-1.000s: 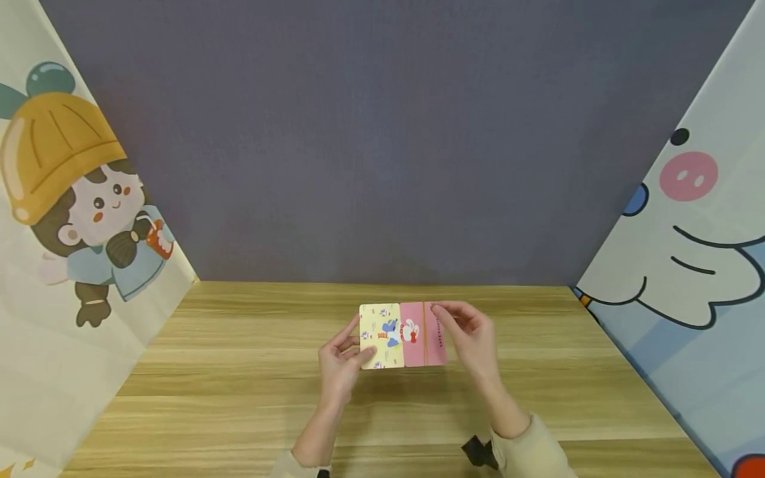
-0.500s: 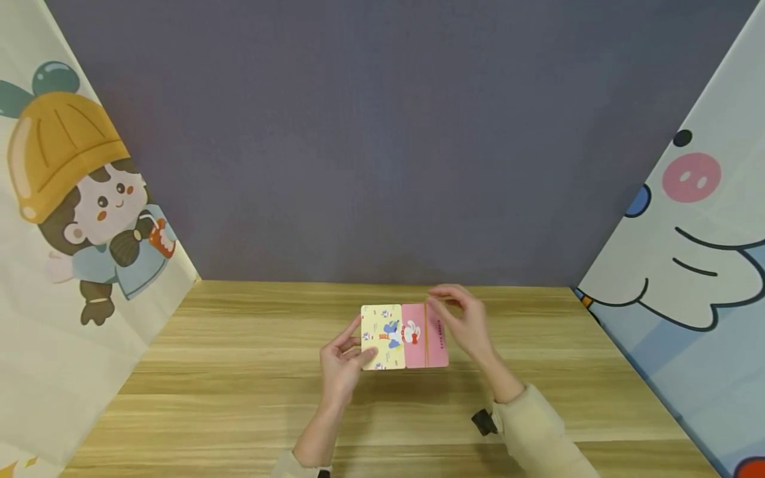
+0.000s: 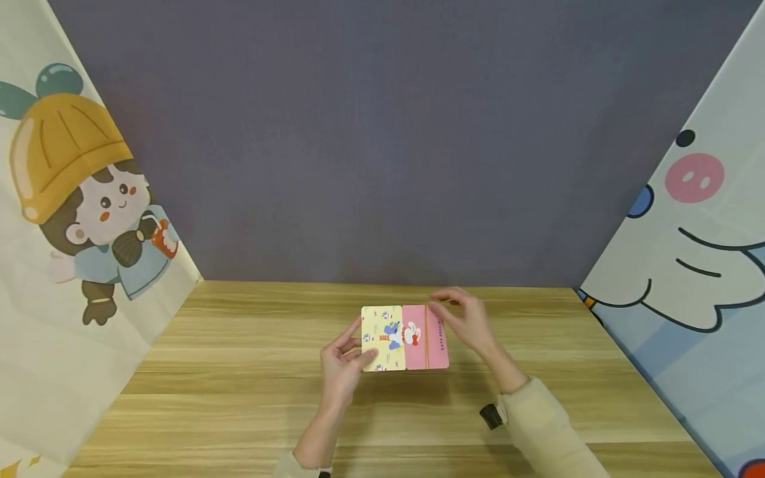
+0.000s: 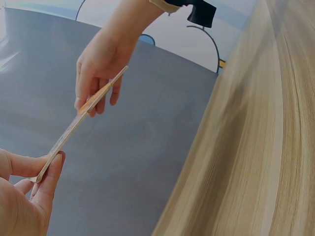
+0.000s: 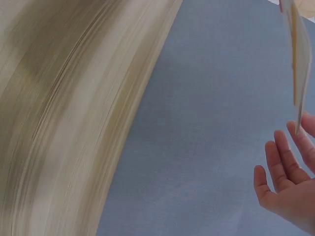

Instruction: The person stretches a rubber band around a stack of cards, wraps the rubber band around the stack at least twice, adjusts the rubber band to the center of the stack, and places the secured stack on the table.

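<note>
A thin notebook (image 3: 388,355), with a yellow half and a pink half bearing cartoon animals, is held above the table in the head view. My left hand (image 3: 339,372) pinches its left end, thumb on the yellow face and fingers behind. An orange elastic band (image 3: 427,338) runs across the pink half. At the top end of that band, the thumb and forefinger of my right hand (image 3: 469,325) come together. The left wrist view shows the notebook edge-on, with my right hand (image 4: 106,64) at its far end. In the right wrist view, that hand's other fingers (image 5: 285,164) extend loosely.
Beneath the hands lies a wood-grain table (image 3: 239,385). A grey panel (image 3: 382,146) rises along its back edge. Cartoon-printed white panels stand at the left (image 3: 36,299) and right (image 3: 741,285). A black strap piece (image 3: 491,417) sticks out from the right sleeve.
My right hand has shifted from the pink face up to the top end of the elastic band. The left hand keeps its pinch, and the notebook has barely moved.
</note>
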`<action>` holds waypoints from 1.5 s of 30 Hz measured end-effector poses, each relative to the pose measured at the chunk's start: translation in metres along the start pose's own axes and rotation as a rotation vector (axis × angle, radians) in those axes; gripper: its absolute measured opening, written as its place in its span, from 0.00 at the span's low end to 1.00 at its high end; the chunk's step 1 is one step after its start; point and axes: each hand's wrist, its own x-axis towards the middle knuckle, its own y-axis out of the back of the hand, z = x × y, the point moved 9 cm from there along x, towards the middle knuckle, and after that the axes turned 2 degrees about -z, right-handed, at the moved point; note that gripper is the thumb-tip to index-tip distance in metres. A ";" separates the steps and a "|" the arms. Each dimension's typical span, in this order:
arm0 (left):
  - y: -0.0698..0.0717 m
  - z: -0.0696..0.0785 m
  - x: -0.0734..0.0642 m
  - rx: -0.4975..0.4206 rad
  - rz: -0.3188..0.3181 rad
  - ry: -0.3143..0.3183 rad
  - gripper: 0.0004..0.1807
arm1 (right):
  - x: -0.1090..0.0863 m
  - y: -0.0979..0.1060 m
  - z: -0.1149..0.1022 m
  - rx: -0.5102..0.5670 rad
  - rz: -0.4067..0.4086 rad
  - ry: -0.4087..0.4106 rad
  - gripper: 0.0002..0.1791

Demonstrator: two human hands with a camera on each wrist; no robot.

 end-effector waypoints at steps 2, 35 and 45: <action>0.000 0.000 -0.001 0.001 0.005 0.017 0.34 | 0.000 -0.001 0.002 0.001 -0.012 -0.012 0.09; -0.006 -0.001 0.000 0.024 0.003 0.024 0.34 | -0.001 -0.010 -0.011 0.183 -0.155 -0.158 0.07; -0.008 -0.001 -0.001 0.029 -0.002 -0.029 0.33 | 0.001 -0.019 -0.002 0.215 -0.178 -0.199 0.09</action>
